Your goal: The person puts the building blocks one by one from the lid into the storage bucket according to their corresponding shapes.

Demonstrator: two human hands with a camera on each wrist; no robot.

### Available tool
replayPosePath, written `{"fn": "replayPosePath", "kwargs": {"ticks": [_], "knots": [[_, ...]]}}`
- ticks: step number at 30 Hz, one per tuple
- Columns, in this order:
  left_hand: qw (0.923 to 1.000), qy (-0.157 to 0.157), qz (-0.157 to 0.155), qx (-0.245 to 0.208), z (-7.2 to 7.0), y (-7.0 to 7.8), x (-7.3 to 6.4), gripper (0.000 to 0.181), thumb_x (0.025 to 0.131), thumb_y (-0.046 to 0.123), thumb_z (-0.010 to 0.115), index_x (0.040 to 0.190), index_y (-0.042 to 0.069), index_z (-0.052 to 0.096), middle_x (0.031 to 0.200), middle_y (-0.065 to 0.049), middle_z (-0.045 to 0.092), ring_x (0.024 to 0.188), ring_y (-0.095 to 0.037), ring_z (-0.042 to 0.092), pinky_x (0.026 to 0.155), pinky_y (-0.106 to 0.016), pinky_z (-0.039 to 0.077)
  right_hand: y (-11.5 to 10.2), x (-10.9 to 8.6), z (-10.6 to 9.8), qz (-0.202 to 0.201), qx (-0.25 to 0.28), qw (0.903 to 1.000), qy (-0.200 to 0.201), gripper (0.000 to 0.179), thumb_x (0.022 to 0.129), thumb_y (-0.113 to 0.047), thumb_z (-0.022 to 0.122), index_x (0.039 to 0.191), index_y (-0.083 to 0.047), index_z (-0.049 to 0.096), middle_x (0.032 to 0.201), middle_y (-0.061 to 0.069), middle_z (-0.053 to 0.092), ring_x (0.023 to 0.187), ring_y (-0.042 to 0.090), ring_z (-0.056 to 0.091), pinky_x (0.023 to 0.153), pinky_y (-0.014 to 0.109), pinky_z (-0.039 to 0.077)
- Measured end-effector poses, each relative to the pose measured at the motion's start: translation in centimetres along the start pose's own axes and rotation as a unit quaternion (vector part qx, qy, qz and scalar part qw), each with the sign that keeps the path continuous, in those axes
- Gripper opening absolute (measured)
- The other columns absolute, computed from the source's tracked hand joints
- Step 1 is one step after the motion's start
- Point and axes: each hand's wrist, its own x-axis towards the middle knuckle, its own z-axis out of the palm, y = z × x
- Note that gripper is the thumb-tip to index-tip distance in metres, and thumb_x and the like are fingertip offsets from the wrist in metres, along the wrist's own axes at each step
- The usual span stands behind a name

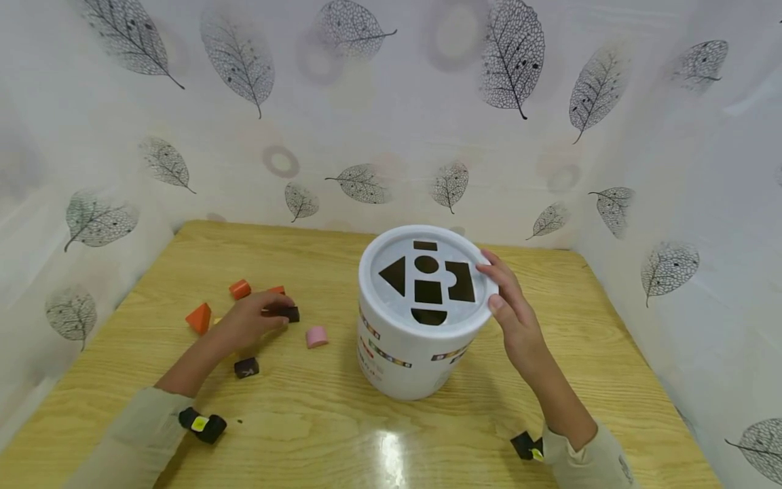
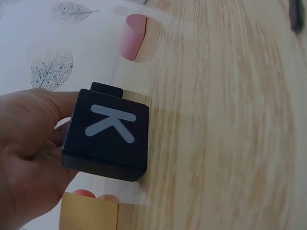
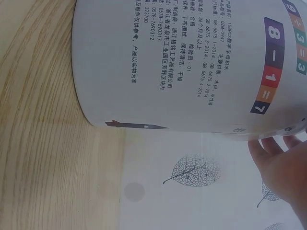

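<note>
A white shape-sorter bucket (image 1: 403,367) stands on the table, its lid (image 1: 403,316) cut with several shaped holes. My right hand (image 1: 519,326) grips the lid's right rim, fingertips over the edge and thumb at the side. In the right wrist view the same hand (image 3: 283,167) is at the rim, beside the printed wall. To the left, my left hand (image 1: 253,319) pinches a dark block (image 1: 293,314) under its fingers. The left wrist view shows a black block with a K (image 2: 110,134) in front, partly covering that hand (image 2: 29,148) and the dark block (image 2: 106,89).
A pink half-round block (image 1: 316,337) lies between the left hand and the bucket. An orange cylinder (image 1: 240,289) and an orange triangular block (image 1: 199,318) lie farther left. Leaf-patterned sheeting (image 1: 366,136) encloses the wooden table (image 1: 318,435) at the back and sides.
</note>
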Motion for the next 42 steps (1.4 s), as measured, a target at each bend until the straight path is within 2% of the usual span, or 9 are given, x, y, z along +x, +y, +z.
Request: {"fn": "replayPosePath", "kwargs": {"ticks": [5,11,20,26,35,37,40,42], "knots": [[1.0000,-0.003,-0.006,-0.004,0.0,0.2,0.0,0.031,0.099,0.010,0.064,0.129,0.002,0.062,0.127,-0.020,0.063,0.118,-0.037,0.060,0.097,-0.054,0.052,0.0,0.0,0.0,-0.001,0.001,1.0000,-0.001,0.043,0.106,-0.012,0.036,0.147,0.000,0.043,0.166,0.006,0.023,0.154,0.020,0.018,0.117,0.016,0.029],[0.9999,0.007,-0.009,0.004,-0.3,1.0,-0.2,0.032,0.101,0.018,0.063,0.130,0.004,0.063,0.125,-0.017,0.065,0.118,-0.036,0.061,0.096,-0.053,0.053,0.1,0.0,0.0,-0.002,0.004,1.0000,-0.001,0.043,0.106,-0.011,0.035,0.147,0.000,0.043,0.166,0.007,0.022,0.154,0.020,0.019,0.116,0.016,0.030],[0.9995,0.026,0.004,-0.017,-1.7,2.7,-0.5,0.034,0.101,0.024,0.063,0.131,0.007,0.062,0.124,-0.014,0.066,0.117,-0.033,0.062,0.091,-0.045,0.056,0.2,0.0,0.1,0.002,-0.002,1.0000,-0.002,0.044,0.106,-0.012,0.036,0.147,-0.001,0.043,0.167,0.006,0.022,0.154,0.020,0.019,0.116,0.017,0.030],[0.9984,0.042,0.013,-0.035,-2.4,4.6,-0.6,0.036,0.101,0.027,0.064,0.131,0.008,0.063,0.127,-0.014,0.065,0.119,-0.033,0.063,0.093,-0.045,0.057,0.2,0.0,0.0,0.007,0.004,1.0000,0.002,0.043,0.106,-0.012,0.036,0.147,-0.001,0.043,0.166,0.006,0.022,0.155,0.021,0.016,0.117,0.017,0.028],[0.9953,0.040,0.035,-0.081,-2.8,7.8,-0.8,0.036,0.100,0.030,0.065,0.130,0.011,0.063,0.130,-0.011,0.062,0.119,-0.030,0.064,0.092,-0.034,0.058,0.0,0.0,0.0,0.018,0.033,0.9991,0.018,0.044,0.104,-0.013,0.036,0.146,-0.001,0.045,0.166,0.005,0.024,0.155,0.022,0.016,0.117,0.019,0.028],[0.9943,0.052,0.042,-0.082,-2.9,8.6,-1.0,0.034,0.100,0.029,0.066,0.129,0.011,0.064,0.129,-0.010,0.063,0.118,-0.028,0.065,0.090,-0.029,0.058,0.0,0.1,0.1,0.020,0.041,0.9988,0.016,0.044,0.104,-0.013,0.036,0.146,-0.003,0.045,0.166,0.005,0.023,0.155,0.022,0.015,0.117,0.019,0.028],[0.9905,0.088,0.066,-0.082,-3.1,9.9,-1.3,0.032,0.099,0.027,0.067,0.126,0.012,0.066,0.125,-0.009,0.064,0.113,-0.024,0.067,0.086,-0.022,0.058,0.0,0.2,0.1,0.024,0.053,0.9982,0.010,0.045,0.104,-0.014,0.036,0.147,-0.004,0.045,0.166,0.005,0.023,0.155,0.023,0.015,0.117,0.019,0.029],[0.9866,0.112,0.086,-0.083,-3.5,11.0,-1.5,0.030,0.098,0.025,0.068,0.125,0.013,0.067,0.123,-0.007,0.064,0.110,-0.015,0.068,0.084,-0.017,0.057,-0.1,0.3,0.2,0.027,0.059,0.9978,0.007,0.045,0.104,-0.014,0.036,0.147,-0.005,0.045,0.166,0.004,0.022,0.155,0.024,0.015,0.117,0.019,0.030]]}}
